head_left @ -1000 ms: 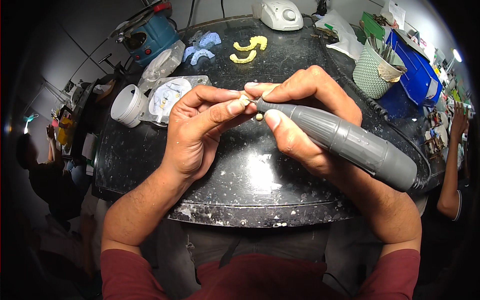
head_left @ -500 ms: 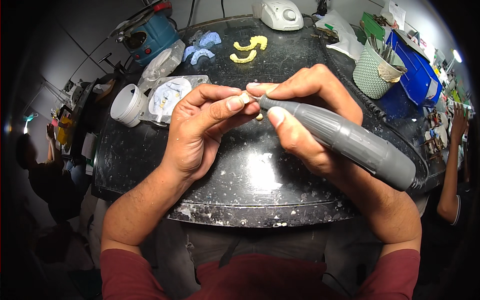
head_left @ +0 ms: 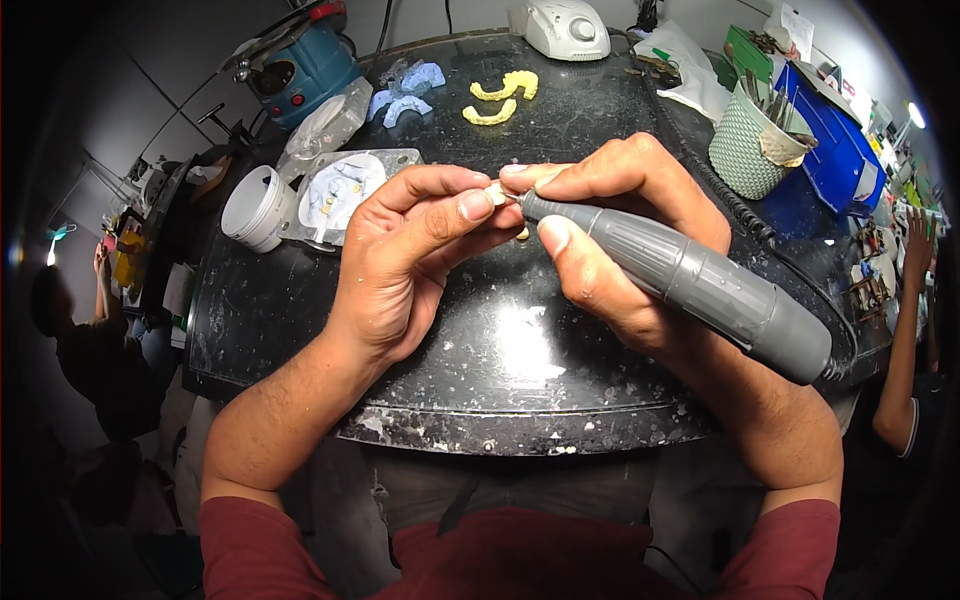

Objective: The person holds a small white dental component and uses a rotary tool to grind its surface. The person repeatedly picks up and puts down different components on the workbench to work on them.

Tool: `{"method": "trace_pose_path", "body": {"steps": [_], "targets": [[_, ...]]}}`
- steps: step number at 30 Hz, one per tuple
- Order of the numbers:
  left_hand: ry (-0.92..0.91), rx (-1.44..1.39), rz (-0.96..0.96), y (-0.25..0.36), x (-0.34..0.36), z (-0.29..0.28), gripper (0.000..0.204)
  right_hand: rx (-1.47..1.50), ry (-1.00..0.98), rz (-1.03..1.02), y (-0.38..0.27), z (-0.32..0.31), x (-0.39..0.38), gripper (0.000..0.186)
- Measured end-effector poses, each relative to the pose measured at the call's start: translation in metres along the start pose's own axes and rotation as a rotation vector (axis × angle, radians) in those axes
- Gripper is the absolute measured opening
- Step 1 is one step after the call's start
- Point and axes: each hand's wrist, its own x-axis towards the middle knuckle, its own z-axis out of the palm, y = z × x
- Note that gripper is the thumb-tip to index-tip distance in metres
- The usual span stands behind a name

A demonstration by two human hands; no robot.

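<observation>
Between the thumb and fingers of my left hand (head_left: 395,255) is a small cream-coloured dental crown (head_left: 498,193). My right hand (head_left: 635,175) grips a grey rotary handpiece (head_left: 690,265) like a pen, its body slanting down to the right. The handpiece's thin tip meets the crown or lies very close to it; fingers partly hide the contact. Both hands' fingertips come together just above the bench. A second small cream piece (head_left: 522,233) shows below the fingertips. Left of my left hand, a pale plaster dental model (head_left: 345,180) with yellowish teeth sits on a grey block.
On the black bench (head_left: 460,385) are a white tub (head_left: 250,212), blue arch-shaped pieces (head_left: 405,107) and yellow ones (head_left: 490,114). Behind stand a blue machine (head_left: 300,82) and a white control unit (head_left: 566,30). A coiled cord (head_left: 735,210) runs past a tool-filled basket (head_left: 745,150). People sit at both sides.
Both hands, with the crown and handpiece, stay in nearly the same pose. The whole view has shifted very slightly; no grip has changed.
</observation>
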Motion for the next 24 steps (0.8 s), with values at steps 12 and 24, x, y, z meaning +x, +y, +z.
{"method": "trace_pose_path", "body": {"steps": [12,24], "targets": [[0.0,0.022,0.038,-0.001,0.0,0.0,0.015,0.038,0.185,-0.134,0.013,0.01,0.003,0.019],[0.03,0.026,0.0,0.001,0.0,0.002,0.018,-0.015,-0.008,0.008,-0.001,-0.005,0.002,0.014]]}}
